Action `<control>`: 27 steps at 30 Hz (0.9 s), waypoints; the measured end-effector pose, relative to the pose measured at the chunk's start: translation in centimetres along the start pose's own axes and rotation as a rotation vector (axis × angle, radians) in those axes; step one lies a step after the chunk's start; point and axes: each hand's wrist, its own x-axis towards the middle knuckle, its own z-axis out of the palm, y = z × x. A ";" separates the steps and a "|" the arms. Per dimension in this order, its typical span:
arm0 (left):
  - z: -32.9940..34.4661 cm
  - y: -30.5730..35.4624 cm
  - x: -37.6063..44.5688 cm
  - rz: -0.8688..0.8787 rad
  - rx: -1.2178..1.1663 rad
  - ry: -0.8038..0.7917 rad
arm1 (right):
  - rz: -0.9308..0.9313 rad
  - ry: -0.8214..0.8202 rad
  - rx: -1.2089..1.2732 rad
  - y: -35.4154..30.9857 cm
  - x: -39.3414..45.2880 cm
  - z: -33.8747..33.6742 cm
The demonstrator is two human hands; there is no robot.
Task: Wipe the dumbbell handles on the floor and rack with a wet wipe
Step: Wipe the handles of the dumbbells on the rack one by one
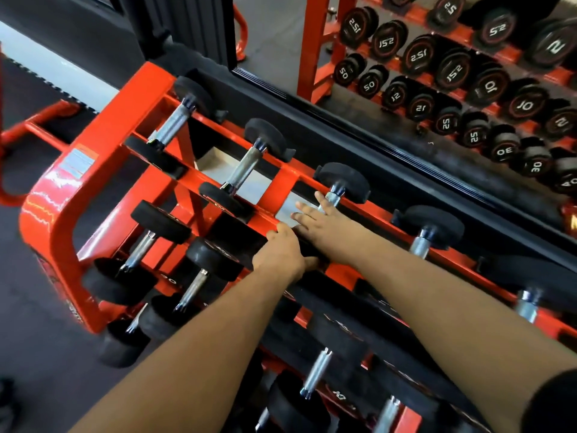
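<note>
Rack (103, 145): red steel, tiered.
Dumbbell (338, 189): top tier, chrome handle mostly under right hand (315, 218). Judged heavy, rigid, knurled, non-slip; wipe in place, don't lift.
Right hand: fingers straight, flat across handle.
Left hand (282, 251): just beside, fingers curled over rack rail.
Wipe: not visible.

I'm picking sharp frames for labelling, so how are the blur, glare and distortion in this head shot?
Head view: motion blur softens both hands, left hand and right hand, and the lower dumbbell handles; bright glare streaks the red rack at its left corner; wide-angle lens bends the rack rails; the mirror shows reversed weight numbers, fairly legible.
</note>
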 end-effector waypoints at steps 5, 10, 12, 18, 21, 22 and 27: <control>0.0 0.5 -0.4 -0.025 0.043 0.049 | -0.025 0.148 0.078 1.0 -3.6 2.6; 0.4 0.9 -0.4 -0.040 0.099 0.074 | -0.010 0.037 0.073 0.7 0.4 -0.2; 0.2 0.9 -0.6 -0.033 0.111 0.079 | -0.011 -0.009 0.023 0.4 1.5 -1.3; 0.4 0.9 -0.7 -0.014 0.107 0.094 | 0.038 0.273 -0.032 0.6 -2.9 3.4; 0.2 0.9 -0.6 -0.016 0.115 0.090 | 0.041 0.188 0.025 1.0 -0.3 1.7; 0.1 0.9 -0.6 -0.018 0.116 0.085 | 0.042 0.116 0.058 1.4 0.8 0.4; 0.1 1.0 -0.7 -0.024 0.105 0.081 | 0.041 0.058 0.058 2.0 -0.2 0.0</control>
